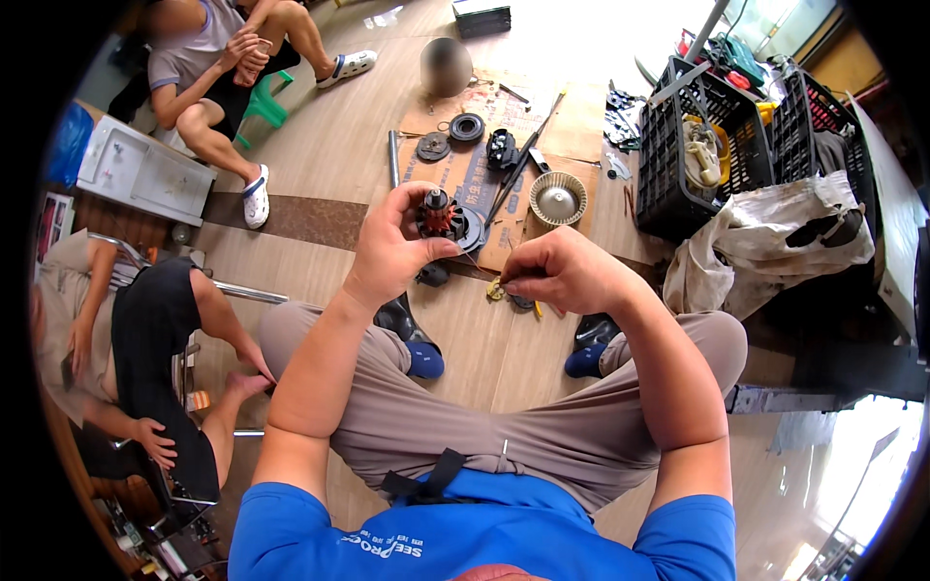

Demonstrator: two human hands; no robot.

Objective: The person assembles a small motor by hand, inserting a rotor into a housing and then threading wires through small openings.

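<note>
My left hand [389, 247] is wrapped round a motor rotor [442, 215] with reddish copper windings and a metal shaft pointing up. My right hand [572, 273] is closed in a pinch to the right of it. A thin strand seems to run from the rotor toward those fingertips, but what they grip is too small to make out. Below the right fingertips lies a small yellowish part [495, 290]. On the cardboard [572, 107] beyond my hands are a black ring-shaped part [467, 128], a round dark disc [434, 146], a black motor housing piece [502, 149] and a whitish fan wheel [558, 198].
Black plastic crates [702, 160] with tools stand at the right, a stained cloth [775, 242] draped in front. Long dark rods [523, 160] lie across the cardboard. Two people sit at the left, one on a green stool [265, 105], near a white cabinet [145, 165].
</note>
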